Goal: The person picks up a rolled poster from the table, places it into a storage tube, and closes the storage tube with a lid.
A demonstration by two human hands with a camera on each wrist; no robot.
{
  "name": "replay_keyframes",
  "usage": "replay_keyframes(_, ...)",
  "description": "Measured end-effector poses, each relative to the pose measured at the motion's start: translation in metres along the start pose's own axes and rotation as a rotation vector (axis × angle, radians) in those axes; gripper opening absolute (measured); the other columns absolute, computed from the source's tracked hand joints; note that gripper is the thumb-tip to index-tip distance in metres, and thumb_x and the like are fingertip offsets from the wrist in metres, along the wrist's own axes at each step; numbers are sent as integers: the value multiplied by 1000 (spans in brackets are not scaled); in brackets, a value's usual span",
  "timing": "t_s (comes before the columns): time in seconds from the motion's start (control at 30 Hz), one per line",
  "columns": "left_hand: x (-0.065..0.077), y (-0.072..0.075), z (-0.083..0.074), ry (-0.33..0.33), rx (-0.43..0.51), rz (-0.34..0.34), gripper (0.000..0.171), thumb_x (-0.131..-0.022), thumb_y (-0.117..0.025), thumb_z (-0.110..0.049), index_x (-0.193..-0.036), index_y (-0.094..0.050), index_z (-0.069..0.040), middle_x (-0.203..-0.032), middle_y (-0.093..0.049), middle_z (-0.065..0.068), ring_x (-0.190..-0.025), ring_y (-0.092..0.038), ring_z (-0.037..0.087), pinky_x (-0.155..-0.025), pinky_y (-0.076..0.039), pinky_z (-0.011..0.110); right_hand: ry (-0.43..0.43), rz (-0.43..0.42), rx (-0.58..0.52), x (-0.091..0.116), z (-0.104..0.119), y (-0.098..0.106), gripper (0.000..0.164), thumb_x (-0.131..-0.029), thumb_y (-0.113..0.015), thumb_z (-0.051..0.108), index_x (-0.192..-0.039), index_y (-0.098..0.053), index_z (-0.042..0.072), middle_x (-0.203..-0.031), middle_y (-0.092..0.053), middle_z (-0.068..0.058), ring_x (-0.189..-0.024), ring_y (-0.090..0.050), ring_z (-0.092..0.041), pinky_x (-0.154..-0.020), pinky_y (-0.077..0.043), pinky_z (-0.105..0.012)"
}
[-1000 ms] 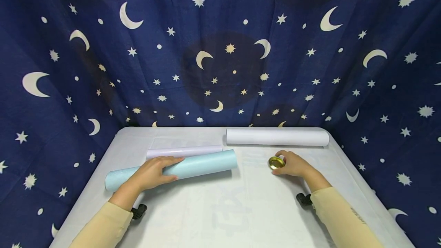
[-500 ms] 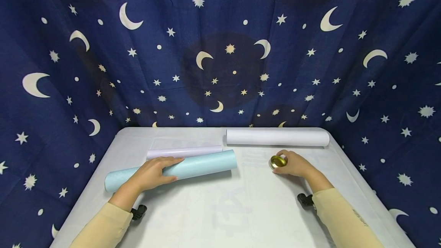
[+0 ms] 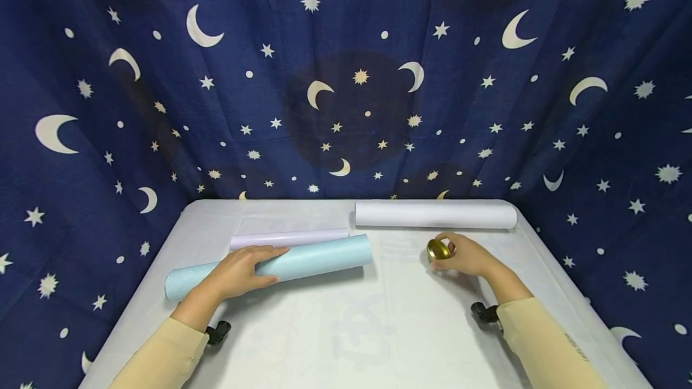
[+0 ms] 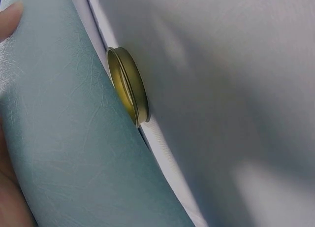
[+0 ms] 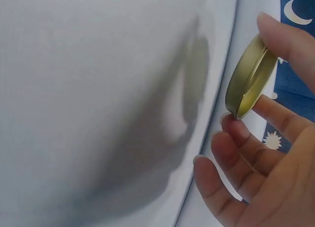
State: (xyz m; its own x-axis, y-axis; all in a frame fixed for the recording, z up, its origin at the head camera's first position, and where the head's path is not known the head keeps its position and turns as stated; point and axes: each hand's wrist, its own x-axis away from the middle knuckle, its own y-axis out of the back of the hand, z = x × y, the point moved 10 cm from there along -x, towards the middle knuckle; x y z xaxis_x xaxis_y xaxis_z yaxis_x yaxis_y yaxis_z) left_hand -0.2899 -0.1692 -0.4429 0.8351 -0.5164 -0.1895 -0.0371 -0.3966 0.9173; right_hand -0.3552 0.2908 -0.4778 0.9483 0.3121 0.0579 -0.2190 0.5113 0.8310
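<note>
My left hand (image 3: 243,270) spans a light blue roll (image 3: 324,257), thumb on the near side and fingers over the top. That roll lies slanted in front of a thin lavender roll (image 3: 292,238) and partly covers it. In the left wrist view, a gold metal lid (image 4: 134,84) stands on edge against the outline of the blue roll; the head view does not show this lid. My right hand (image 3: 467,255) pinches another gold metal lid (image 5: 243,81) by its rim, between thumb and fingers. The held lid is tilted, its hollow side facing up toward the head camera.
A thick white roll (image 3: 435,215) lies along the far right edge of the white-covered table (image 3: 303,341). Behind and on both sides hangs a dark blue curtain (image 3: 248,101) with moons and stars. Each wrist carries a small black camera.
My right hand has shifted slightly right and away from me, tipping the lid to a steeper angle. My left hand and the blue roll stay where they were.
</note>
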Motion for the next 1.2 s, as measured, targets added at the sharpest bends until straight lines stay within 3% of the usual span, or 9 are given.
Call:
replay_keyframes(0.33,0,0,0,4,6,-2,67,-84,-80,-44,-145,-56,-30,-138,-61,-1,-127,-57,24,-103,-47,48,34,18,-15,4,18,12,69,-81,-85,34,-136,-53,6,-97,-58,-14,-76,-55,-20,-63,-46,-34)
replay_keyframes(0.57,0,-1,0,-16,-1,-7,67,-84,-79,-46,-145,-53,-35,-139,-60,-3,-127,-57,23,-103,-47,48,84,32,26,6,33,18,70,-82,-83,36,-138,-51,8,-103,-60,-10,-92,-59,-25,-76,-49,-38)
replay_keyframes(0.87,1,0,-1,-9,0,-9,67,-84,-78,-48,-145,-54,-34,-139,-60,-2,-128,-56,25,-104,-47,50,185,45,-34,7,58,25,66,-82,-84,31,-134,-53,7,-102,-60,-9,-96,-59,-29,-85,-50,-46)
replay_keyframes(1.2,0,3,-8,-16,8,-14,66,-84,-80,-44,-144,-56,-28,-138,-61,-1,-128,-57,25,-104,-47,49,212,88,-79,3,72,24,69,-81,-85,27,-137,-51,5,-106,-62,-9,-101,-58,-34,-80,-50,-40)
